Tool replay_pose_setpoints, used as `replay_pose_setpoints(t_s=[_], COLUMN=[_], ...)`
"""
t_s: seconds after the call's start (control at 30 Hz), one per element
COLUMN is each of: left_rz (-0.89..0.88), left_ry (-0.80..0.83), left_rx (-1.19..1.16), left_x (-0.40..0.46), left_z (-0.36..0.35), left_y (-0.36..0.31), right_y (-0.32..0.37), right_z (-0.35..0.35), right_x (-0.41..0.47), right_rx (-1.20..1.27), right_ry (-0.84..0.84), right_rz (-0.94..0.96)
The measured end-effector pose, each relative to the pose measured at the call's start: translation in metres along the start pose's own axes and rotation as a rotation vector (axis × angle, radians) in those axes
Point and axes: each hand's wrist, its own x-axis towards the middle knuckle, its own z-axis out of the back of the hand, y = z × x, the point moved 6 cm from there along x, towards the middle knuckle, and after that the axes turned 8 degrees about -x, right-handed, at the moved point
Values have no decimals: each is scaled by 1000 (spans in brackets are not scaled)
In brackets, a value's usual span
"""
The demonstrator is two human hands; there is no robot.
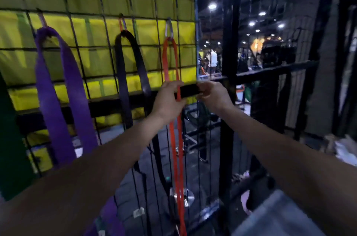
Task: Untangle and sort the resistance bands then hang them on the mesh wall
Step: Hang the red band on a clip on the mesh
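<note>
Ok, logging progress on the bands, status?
Left hand grips thin orange band, hung from a clip on black mesh wall. Right hand pinches a black strap. Purple band, black band hung. Nothing blocking.

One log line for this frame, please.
hung: purple, black, orange band | left hand: grips orange | right hand: unclear

Standing behind the grid, yellow padded panels (100, 29) glowing under the light. Running across the right side, a black railing (270, 70) with dark upright posts (229, 42). Shining in the dim hall beyond, round ceiling lights (212, 6). Showing faintly in the distance, blurred figures and gym equipment (278, 54). Stretching below, a dark grey floor (154, 203).
</note>
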Motion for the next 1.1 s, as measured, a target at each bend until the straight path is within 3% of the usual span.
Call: replay_pose_setpoints(t_s=[0.13,0.27,0.5,0.7,1.1], left_rz=[44,88,186,341,377], left_ry=[178,233,69,-88,53], left_rx=[4,-5,34,21,124], left_x=[-47,-84,-92,-110,-121], left_z=[-54,-85,-77,-59,-59], left_y=[22,32,51,83,136], right_y=[-49,-86,-100,-101,-97], right_z=[-8,-1,3,-58,-172], right_x=[-63,-106,-114,-114,-101], right_rx=[-141,-222,-150,3,171], right_ry=[66,127,165,320,491], right_rz=[-71,-155,-190,-187,-275])
